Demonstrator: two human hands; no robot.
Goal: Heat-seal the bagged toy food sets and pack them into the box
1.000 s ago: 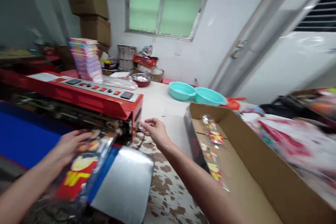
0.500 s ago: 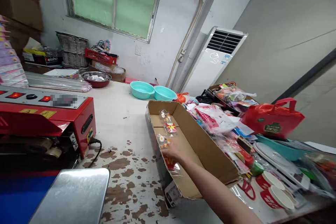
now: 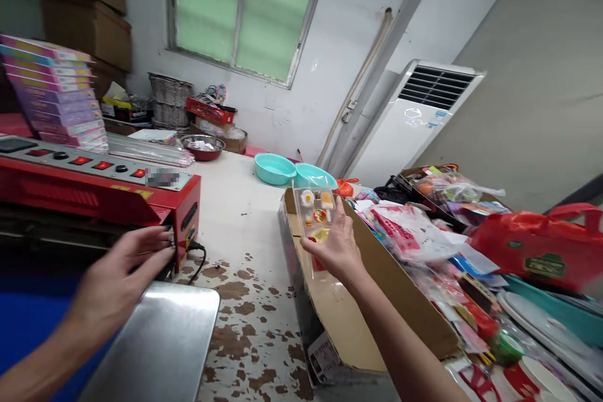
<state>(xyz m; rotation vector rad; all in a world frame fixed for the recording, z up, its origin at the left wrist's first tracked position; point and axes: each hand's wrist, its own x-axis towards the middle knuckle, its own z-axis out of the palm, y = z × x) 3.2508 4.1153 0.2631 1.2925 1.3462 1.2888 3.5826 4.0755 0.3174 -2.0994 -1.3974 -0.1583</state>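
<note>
My right hand (image 3: 336, 242) grips a clear plastic pack (image 3: 315, 206) by its sides, thumb and fingers spread across it. Small toy food pieces show through the plastic, among them a fried egg and a round pizza-like piece; a red part sits lower down. The pack is raised and tilted up over the long cardboard box (image 3: 372, 320). At the left, my left hand (image 3: 117, 279) is beside the end of the red machine (image 3: 186, 213), above a metal plate (image 3: 160, 339). A gap shows between its thumb and fingers, with nothing visible in them.
Two turquoise basins (image 3: 276, 169) stand behind the box. To the right lie heaped plastic bags, a red bag (image 3: 541, 245), red scissors (image 3: 478, 383) and paper cups. A stack of pink and purple boxes (image 3: 61, 97) rises behind the machine. The machine's black cable (image 3: 200, 264) hangs onto the table.
My right hand has lifted the clear pack up from the packs inside the cardboard box. My left hand has come into view beside the machine. The view has shifted toward the left.
</note>
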